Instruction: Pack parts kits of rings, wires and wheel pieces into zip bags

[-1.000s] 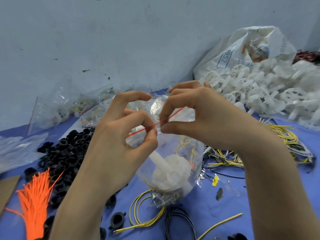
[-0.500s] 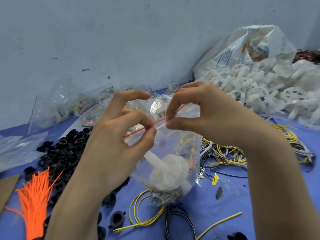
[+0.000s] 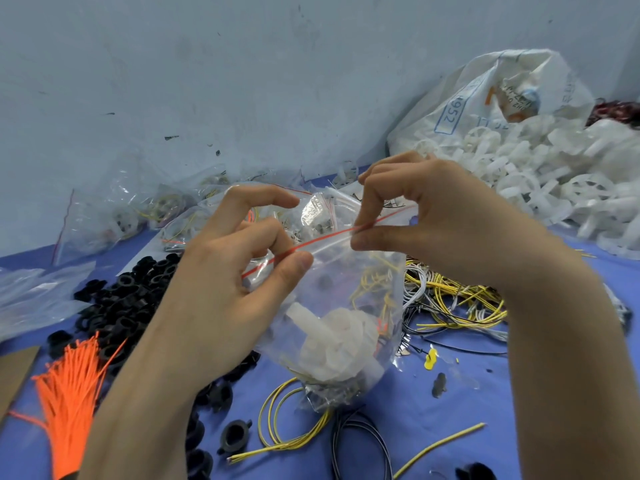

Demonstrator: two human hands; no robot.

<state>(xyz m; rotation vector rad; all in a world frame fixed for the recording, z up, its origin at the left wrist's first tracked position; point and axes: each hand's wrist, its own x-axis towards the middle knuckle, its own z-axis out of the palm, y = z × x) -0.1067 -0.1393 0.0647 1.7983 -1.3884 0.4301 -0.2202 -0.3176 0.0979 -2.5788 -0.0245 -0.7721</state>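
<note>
A clear zip bag [image 3: 346, 306] with a red seal strip hangs in mid-air over the blue table. Inside it lie a white wheel piece [image 3: 337, 344], yellow wire and small dark parts. My left hand [image 3: 221, 278] pinches the seal strip near its left end between thumb and fingers. My right hand [image 3: 426, 220] pinches the same strip further right, thumb under and fingers curled over it. The strip runs stretched between the two hands.
Black rings [image 3: 128, 299] are heaped at the left, beside orange cable ties [image 3: 69, 389]. Filled zip bags [image 3: 114, 216] lean on the wall. A white sack spills wheel pieces [image 3: 554, 174] at the right. Yellow, white and black wires [image 3: 453, 299] tangle on the blue table [image 3: 467, 403].
My right hand has slid rightwards along the red seal strip, widening the gap between my hands. My left hand keeps its pinch near the strip's left end.
</note>
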